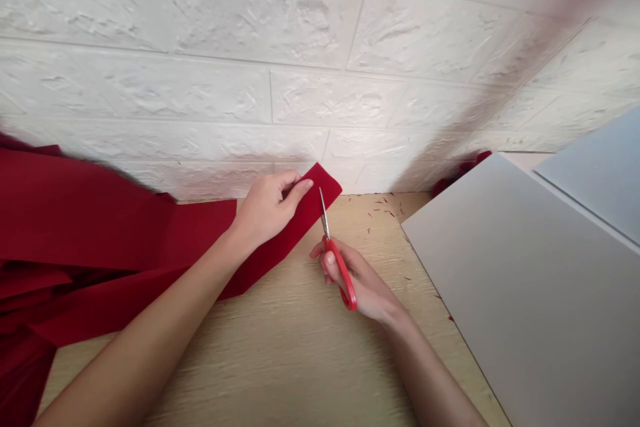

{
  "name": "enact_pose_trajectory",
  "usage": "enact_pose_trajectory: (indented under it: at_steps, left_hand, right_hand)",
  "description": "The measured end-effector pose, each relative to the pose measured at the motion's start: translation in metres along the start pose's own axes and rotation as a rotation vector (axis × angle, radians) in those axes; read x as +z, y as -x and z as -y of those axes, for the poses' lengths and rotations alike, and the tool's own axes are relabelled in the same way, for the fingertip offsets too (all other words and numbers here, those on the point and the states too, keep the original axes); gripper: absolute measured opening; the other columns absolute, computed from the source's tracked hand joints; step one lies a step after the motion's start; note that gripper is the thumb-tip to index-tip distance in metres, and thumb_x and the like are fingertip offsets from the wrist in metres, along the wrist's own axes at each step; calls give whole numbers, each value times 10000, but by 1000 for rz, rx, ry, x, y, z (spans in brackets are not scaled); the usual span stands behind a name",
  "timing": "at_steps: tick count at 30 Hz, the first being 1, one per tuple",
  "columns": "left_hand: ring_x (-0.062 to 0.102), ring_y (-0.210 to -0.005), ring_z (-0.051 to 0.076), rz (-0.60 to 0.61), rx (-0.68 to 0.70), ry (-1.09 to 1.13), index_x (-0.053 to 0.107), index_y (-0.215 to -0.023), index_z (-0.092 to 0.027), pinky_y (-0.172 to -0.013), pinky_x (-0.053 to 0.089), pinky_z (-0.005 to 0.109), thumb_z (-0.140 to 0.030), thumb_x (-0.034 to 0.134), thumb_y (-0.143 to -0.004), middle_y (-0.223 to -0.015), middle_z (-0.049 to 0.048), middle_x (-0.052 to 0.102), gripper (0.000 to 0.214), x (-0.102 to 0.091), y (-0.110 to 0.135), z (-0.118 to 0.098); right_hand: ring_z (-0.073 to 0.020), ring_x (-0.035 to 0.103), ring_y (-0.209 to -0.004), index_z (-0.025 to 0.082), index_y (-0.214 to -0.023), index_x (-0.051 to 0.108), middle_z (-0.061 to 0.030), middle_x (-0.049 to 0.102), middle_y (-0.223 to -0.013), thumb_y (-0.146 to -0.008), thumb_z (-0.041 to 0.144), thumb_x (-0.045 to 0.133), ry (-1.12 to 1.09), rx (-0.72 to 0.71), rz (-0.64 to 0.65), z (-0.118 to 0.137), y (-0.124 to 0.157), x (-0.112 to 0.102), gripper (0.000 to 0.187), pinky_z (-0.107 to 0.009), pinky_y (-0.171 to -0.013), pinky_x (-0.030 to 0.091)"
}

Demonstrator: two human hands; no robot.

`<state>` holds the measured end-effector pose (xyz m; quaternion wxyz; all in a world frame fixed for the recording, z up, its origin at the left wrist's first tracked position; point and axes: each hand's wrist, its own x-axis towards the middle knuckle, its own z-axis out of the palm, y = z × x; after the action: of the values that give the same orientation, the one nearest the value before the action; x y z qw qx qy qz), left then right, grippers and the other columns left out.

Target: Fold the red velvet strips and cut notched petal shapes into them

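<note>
My left hand (273, 207) pinches a long strip of dark red fabric (280, 247) near its far end, thumb on top. From there the strip runs back to the left, beneath my left forearm. In my right hand (350, 273) is a pair of scissors (341, 272) with red handles, its blades pointing up and away from me. The blades lie over the strip's right edge, just right of my left thumb. Whether the fabric sits between them, I cannot tell.
A heap of red fabric (90, 207) covers the table's left side. White textured brick wall (225, 87) rises behind the wooden table (280, 353). Small red scraps (383, 203) lie near the wall. On the right are large pale boards (530, 280), with more red pieces (463, 170) behind them.
</note>
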<state>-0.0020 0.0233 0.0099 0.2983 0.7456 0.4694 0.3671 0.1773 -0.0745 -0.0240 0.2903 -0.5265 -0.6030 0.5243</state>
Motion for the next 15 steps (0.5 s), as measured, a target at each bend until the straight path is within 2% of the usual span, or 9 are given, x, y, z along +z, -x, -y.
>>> enact_pose_trajectory:
  at_steps: [9,15]
  left_hand:
    - [287,-546,105,-16,21,-33,310,-622,-195,-545,236,303,-375,483,-958,-564,-53,295,418,-3,-2,1]
    - [319,-537,108,-83,52,-136,395,-620,-190,-558,255,303,-363,494,-959,-550,-50,356,393,-3,1,-1]
  right_hand:
    - [-120,456,-598,200,-847,555,45,400,-675,-870,768,485,-112,26,-26,-5,-4,3,573,-264,-556,370]
    - [-117,434,-561,206,-776,541,55,375,-621,-851,774,502,-102,31,-56,-4,-5,6,574,-265,-536,370]
